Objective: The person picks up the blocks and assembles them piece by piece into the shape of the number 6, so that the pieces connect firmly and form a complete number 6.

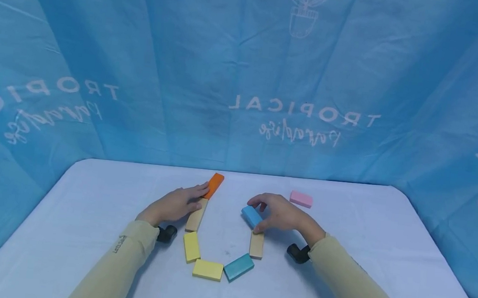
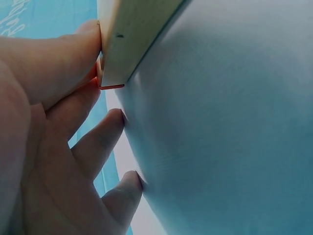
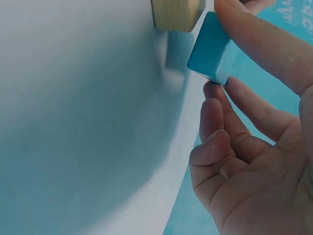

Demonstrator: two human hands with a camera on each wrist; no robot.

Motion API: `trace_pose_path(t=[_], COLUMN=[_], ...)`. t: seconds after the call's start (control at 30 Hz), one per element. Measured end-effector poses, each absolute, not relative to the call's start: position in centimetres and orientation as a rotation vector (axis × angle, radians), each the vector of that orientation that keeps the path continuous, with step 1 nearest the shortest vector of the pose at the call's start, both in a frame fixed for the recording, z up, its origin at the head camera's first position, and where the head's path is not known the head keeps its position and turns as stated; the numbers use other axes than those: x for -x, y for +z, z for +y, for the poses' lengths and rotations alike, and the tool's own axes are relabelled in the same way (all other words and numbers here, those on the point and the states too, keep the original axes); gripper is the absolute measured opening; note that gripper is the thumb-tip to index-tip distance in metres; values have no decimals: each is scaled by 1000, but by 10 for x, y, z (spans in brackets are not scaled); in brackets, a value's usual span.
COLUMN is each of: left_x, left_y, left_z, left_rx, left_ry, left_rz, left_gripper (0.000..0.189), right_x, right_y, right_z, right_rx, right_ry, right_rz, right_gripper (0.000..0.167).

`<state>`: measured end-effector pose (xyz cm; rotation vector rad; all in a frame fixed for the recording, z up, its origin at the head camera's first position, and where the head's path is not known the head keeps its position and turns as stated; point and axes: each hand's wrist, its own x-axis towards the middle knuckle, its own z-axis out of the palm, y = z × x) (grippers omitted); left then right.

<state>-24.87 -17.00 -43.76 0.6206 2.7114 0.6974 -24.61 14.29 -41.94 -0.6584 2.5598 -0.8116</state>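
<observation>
My right hand (image 1: 278, 212) pinches a light blue block (image 1: 251, 216) between thumb and fingers. In the right wrist view, the blue block (image 3: 210, 46) is tilted and raised off the table, close to a plain wooden block (image 3: 173, 14). That wooden block (image 1: 256, 245) lies just below it in the head view. My left hand (image 1: 175, 204) rests at the joint between an orange block (image 1: 215, 185) and another plain wooden block (image 1: 196, 217). In the left wrist view, its thumb touches the wooden block (image 2: 142, 39) and the other fingers reach out loosely, fingertips at the table.
Two yellow blocks (image 1: 191, 247) and a teal block (image 1: 238, 267) continue the curved row between the wooden blocks. A pink block (image 1: 301, 198) lies apart, beyond my right hand. Behind the white table (image 1: 337, 293) hangs a blue printed curtain (image 1: 195, 68).
</observation>
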Motion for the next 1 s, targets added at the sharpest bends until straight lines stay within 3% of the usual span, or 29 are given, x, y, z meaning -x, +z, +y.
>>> trace_pose_path(t=[1.0], left_x=[248], left_y=[-435], left_z=[-169], left_rx=[-623], left_ry=[679], left_rz=[2708], left_gripper=[58], right_x=[249], right_y=[-422], right_z=[129], right_rx=[765], right_ry=[-774], right_rz=[2475], right_gripper=[61])
